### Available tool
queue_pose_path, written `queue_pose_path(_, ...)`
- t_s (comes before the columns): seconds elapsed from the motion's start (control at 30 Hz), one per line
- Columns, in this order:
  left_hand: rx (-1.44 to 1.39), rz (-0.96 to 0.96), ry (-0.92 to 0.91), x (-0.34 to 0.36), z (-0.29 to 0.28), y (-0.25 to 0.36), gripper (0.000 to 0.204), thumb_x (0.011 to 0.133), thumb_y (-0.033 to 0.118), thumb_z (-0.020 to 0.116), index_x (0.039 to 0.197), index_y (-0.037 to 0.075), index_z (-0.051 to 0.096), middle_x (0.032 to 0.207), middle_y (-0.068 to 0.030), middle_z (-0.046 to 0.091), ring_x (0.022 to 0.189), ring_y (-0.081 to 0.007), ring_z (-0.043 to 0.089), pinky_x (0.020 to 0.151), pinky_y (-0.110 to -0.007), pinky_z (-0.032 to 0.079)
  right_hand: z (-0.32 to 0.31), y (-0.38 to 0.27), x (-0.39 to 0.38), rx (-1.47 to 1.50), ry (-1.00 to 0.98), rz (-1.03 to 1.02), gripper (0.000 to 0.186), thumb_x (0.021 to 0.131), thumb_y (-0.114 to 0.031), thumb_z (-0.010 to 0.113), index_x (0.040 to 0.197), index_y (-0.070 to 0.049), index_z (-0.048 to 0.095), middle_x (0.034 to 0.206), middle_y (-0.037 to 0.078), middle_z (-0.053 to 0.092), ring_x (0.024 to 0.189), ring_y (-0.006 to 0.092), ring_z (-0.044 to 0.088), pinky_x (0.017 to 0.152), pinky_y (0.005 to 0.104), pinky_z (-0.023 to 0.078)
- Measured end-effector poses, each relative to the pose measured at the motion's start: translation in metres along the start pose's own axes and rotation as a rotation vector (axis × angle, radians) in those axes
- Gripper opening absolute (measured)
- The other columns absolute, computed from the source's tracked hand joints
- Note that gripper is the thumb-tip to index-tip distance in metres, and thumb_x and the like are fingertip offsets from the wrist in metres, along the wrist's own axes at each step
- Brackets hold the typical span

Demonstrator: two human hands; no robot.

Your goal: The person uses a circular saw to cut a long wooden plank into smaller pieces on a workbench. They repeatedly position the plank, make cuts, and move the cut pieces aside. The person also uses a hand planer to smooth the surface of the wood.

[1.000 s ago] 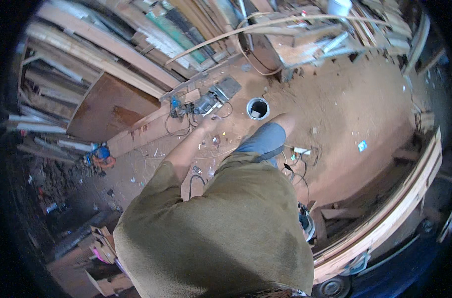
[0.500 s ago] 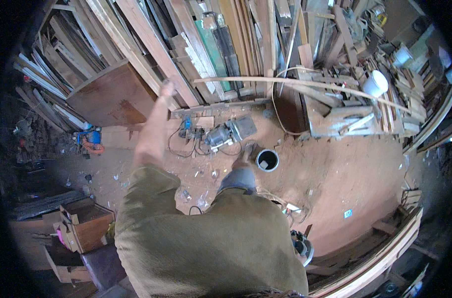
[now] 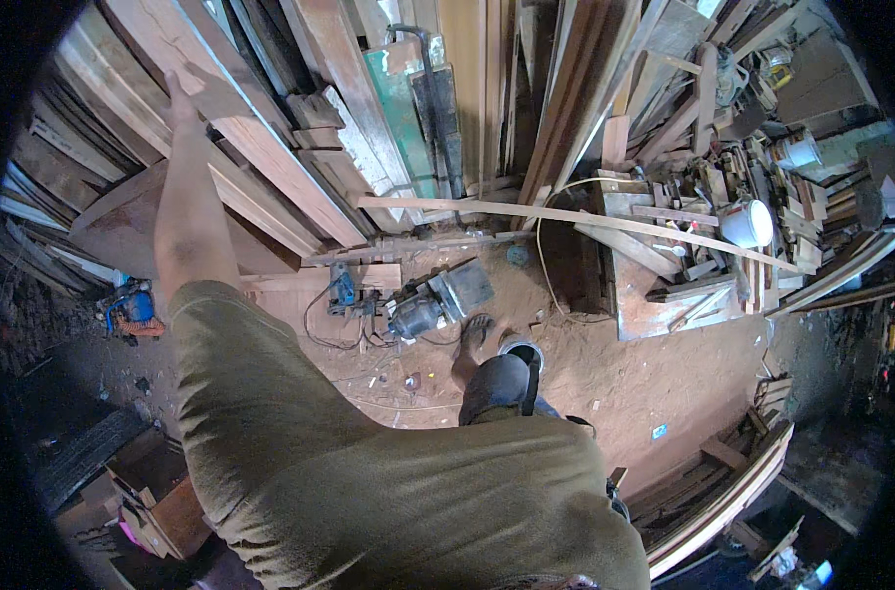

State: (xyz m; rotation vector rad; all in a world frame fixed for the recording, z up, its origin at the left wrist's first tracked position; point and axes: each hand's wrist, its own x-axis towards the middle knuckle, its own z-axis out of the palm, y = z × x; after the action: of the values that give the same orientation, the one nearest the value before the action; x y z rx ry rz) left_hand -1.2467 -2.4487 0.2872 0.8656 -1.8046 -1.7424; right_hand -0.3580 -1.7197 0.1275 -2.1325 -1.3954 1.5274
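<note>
My left arm stretches up to long planks leaning at the upper left, with my left hand (image 3: 180,96) at a pale pinkish plank (image 3: 270,177); its fingers look extended, open, though small. Whether it touches the wood is hard to tell. Below them lie a grey power tool (image 3: 418,313) and a blue tool (image 3: 341,287) with cords on the dirt floor. My sandalled foot (image 3: 479,329) stands beside a bucket (image 3: 524,349), partly hidden by my leg. My right hand is out of sight behind my body; part of a tool (image 3: 616,501) shows at my right side.
Stacked boards (image 3: 487,98) line the wall ahead. A thin strip (image 3: 467,206) crosses their lower ends. At right are offcuts and a white bucket (image 3: 747,224), and curved timbers (image 3: 752,492) lower down. A blue machine (image 3: 133,307) and wooden boxes (image 3: 162,492) sit at left.
My left arm has risen from near the floor tools to the upright planks, further up and left. The view has swung up toward the wall stacks, and my leg now overlaps the bucket.
</note>
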Motion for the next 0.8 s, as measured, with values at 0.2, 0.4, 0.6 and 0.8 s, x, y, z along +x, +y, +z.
queue_pose_path(0.2, 0.069, 0.067, -0.121, 0.057, -0.01, 0.015, 0.108, 0.082, 0.08, 0.058, 0.143, -0.008, 0.046, 0.137, -0.0225, 0.056, 0.119, -0.0327, 0.058, 0.101, -0.045, 0.045, 0.025, -0.019, 0.004, 0.004, 0.032, 0.059, 0.051, 0.076, -0.003, 0.07, 0.127, -0.003, 0.063, 0.111, 0.011, 0.068, 0.097, 0.0262, 0.066, 0.085, 0.0401, 0.054)
queue_pose_path(0.4, 0.378, 0.293, 0.069, -0.008, 0.016, 0.011, 0.099, 0.091, 0.077, 0.048, 0.126, -0.014, 0.059, 0.108, -0.0192, 0.069, 0.102, -0.0323, 0.062, 0.094, -0.042, 0.048, 0.011, 0.012, -0.004, 0.135, 0.128, 0.138, 0.054, 0.076, -0.006, 0.071, 0.13, -0.006, 0.061, 0.112, 0.012, 0.067, 0.098, 0.0267, 0.065, 0.086, 0.0407, 0.054)
queue_pose_path(0.6, 0.176, 0.612, -0.051, -0.021, -0.025, -0.059, 0.067, 0.11, 0.045, 0.035, 0.131, -0.016, 0.053, 0.13, -0.0255, 0.06, 0.119, -0.0305, 0.054, 0.104, -0.042, 0.042, -0.009, -0.014, 0.032, 0.072, 0.175, 0.13, 0.06, 0.077, -0.013, 0.07, 0.136, -0.013, 0.057, 0.117, 0.012, 0.065, 0.101, 0.027, 0.064, 0.086, 0.0416, 0.054)
queue_pose_path(0.8, 0.175, 0.455, 0.042, -0.133, 0.022, -0.021, 0.068, 0.105, 0.047, 0.048, 0.121, -0.018, 0.057, 0.125, -0.0244, 0.062, 0.11, -0.0284, 0.059, 0.098, -0.039, 0.048, 0.057, -0.073, -0.01, -0.005, -0.045, -0.123, 0.05, 0.08, -0.003, 0.066, 0.13, -0.009, 0.06, 0.113, 0.01, 0.067, 0.097, 0.0248, 0.066, 0.085, 0.0393, 0.055)
